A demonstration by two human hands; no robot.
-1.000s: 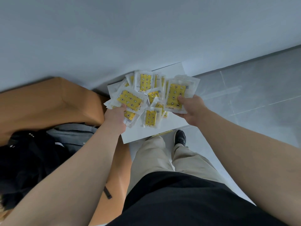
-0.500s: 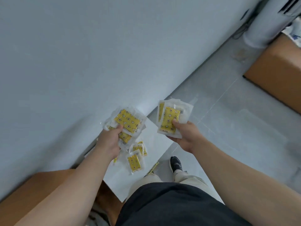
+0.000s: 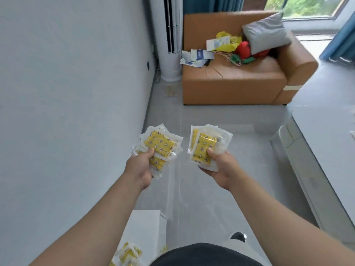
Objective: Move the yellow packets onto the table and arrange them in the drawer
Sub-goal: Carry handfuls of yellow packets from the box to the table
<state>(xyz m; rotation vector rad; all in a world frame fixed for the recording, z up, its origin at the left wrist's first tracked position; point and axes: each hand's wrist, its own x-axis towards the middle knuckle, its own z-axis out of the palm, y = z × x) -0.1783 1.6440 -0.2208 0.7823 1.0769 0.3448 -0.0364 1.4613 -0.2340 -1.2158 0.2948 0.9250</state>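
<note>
Grey floor (image 3: 211,121); yellow packets (image 3: 159,144), perhaps several apiece, gripped in left hand (image 3: 141,164), right hand (image 3: 221,166).

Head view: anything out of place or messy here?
The left hand and right hand each hold a fanned bunch of yellow packets. Odd: several loose packets lie on the white surface at the bottom, not collected. The sofa is strewn with papers, and a grey cushion leans askew.

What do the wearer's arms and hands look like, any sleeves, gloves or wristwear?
The left hand and right hand show no gloves, rings or watch. The left forearm and right forearm are uncovered to the frame edge, no sleeve in view.
</note>
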